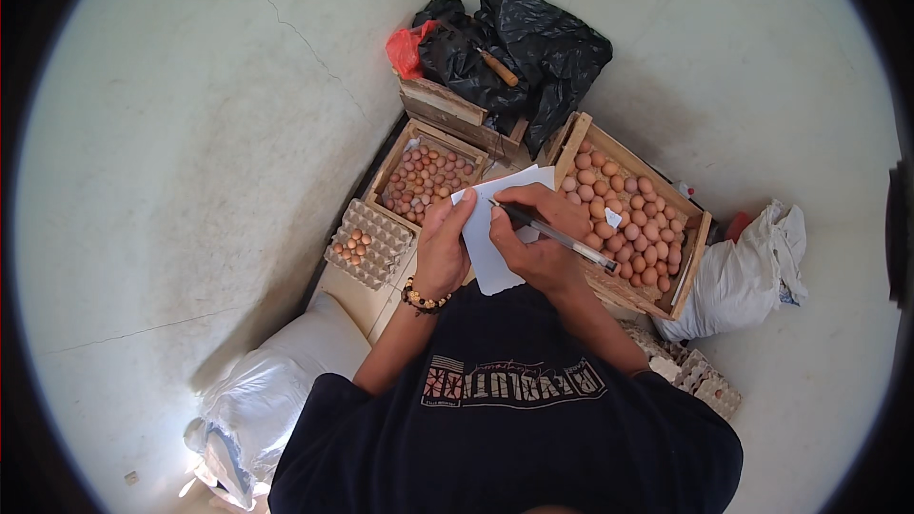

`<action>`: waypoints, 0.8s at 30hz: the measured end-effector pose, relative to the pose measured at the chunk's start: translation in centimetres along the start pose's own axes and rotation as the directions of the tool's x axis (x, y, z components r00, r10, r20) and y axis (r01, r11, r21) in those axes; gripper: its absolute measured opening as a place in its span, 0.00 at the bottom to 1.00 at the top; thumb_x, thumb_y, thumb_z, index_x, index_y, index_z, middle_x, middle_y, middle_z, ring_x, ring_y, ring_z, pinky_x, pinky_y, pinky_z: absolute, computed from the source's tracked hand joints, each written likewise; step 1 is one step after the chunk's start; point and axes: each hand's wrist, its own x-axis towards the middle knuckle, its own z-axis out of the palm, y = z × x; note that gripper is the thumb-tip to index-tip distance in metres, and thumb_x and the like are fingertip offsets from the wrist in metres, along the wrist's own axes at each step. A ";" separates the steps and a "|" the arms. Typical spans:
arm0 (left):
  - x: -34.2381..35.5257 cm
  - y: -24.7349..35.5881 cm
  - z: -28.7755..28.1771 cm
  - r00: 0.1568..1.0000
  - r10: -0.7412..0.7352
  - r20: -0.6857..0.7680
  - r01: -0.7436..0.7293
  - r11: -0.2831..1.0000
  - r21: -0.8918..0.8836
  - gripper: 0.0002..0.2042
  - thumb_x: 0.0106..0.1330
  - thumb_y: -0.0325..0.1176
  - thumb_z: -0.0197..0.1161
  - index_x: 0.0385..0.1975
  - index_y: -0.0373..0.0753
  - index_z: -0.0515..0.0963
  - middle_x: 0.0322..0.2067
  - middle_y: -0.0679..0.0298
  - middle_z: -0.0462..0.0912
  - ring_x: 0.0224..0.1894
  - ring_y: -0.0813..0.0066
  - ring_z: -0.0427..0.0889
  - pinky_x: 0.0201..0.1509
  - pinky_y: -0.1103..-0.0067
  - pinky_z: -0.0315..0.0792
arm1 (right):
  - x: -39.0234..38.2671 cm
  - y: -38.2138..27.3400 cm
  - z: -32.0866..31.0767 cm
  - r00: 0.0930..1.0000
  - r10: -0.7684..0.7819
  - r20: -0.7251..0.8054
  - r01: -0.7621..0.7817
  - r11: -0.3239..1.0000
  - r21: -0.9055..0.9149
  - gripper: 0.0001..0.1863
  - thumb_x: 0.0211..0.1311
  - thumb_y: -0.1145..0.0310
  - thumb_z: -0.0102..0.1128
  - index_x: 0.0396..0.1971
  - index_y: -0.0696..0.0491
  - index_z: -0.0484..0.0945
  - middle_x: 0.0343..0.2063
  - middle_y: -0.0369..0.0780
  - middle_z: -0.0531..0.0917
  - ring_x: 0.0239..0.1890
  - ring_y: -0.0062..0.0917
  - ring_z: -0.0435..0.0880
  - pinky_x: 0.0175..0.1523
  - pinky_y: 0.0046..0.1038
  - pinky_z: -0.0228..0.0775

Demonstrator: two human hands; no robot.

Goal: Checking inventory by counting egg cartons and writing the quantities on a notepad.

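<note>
My left hand (445, 246) is closed on the left edge of a small white notepad (488, 255), thumb on top; a beaded bracelet (424, 298) circles that wrist. My right hand (546, 240) pinches a pen (564, 236) with a clear barrel and dark grip, its tip at the upper part of the paper. The right fingers also rest by the pad's right edge. Beyond my right hand stands a wooden crate (692, 266) of brown eggs (633, 214), with a white scrap of paper lying on them. Past my left hand is a smaller wooden crate (388, 171) holding smaller eggs (427, 177).
A grey egg tray (383, 246) with several eggs lies at the left. Black plastic bags (543, 48) and a wooden-handled tool (498, 68) top a wooden box (447, 110) in the corner. White sacks stand left (276, 390) and right (738, 276); stacked egg trays (700, 383) are at the right.
</note>
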 end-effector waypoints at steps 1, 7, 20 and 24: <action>-0.1 0.0 0.0 1.000 -0.007 0.017 0.007 1.000 0.003 0.16 0.74 0.37 0.49 0.48 0.30 0.75 0.38 0.63 0.81 0.39 0.82 0.79 0.44 0.84 0.72 | -0.2 0.1 0.1 0.999 0.040 -0.027 -0.040 0.999 0.021 0.06 0.47 0.78 0.65 0.28 0.60 0.80 0.23 0.37 0.82 0.23 0.16 0.80 0.29 0.17 0.72; -0.3 -0.1 0.4 1.000 -0.004 0.011 0.004 1.000 0.000 0.16 0.75 0.38 0.49 0.47 0.30 0.75 0.38 0.63 0.81 0.38 0.82 0.79 0.43 0.84 0.73 | -0.4 0.4 0.3 0.996 0.042 -0.078 -0.040 0.999 0.028 0.06 0.47 0.78 0.65 0.27 0.60 0.80 0.21 0.37 0.81 0.22 0.16 0.79 0.28 0.17 0.71; -0.2 -0.2 0.4 1.000 -0.003 0.015 0.003 1.000 0.007 0.15 0.75 0.37 0.48 0.46 0.31 0.75 0.37 0.64 0.81 0.38 0.84 0.79 0.42 0.85 0.72 | -0.1 0.1 0.3 0.995 0.018 -0.094 -0.016 1.000 0.017 0.05 0.46 0.79 0.66 0.26 0.60 0.80 0.21 0.37 0.81 0.21 0.17 0.79 0.27 0.19 0.70; -0.1 0.0 0.5 1.000 0.005 0.024 -0.006 1.000 0.026 0.15 0.75 0.38 0.49 0.46 0.31 0.76 0.37 0.65 0.81 0.37 0.85 0.78 0.41 0.86 0.72 | 0.2 0.3 0.3 0.995 -0.032 -0.093 0.031 0.999 -0.018 0.04 0.47 0.78 0.66 0.25 0.60 0.80 0.21 0.37 0.81 0.21 0.18 0.79 0.27 0.19 0.70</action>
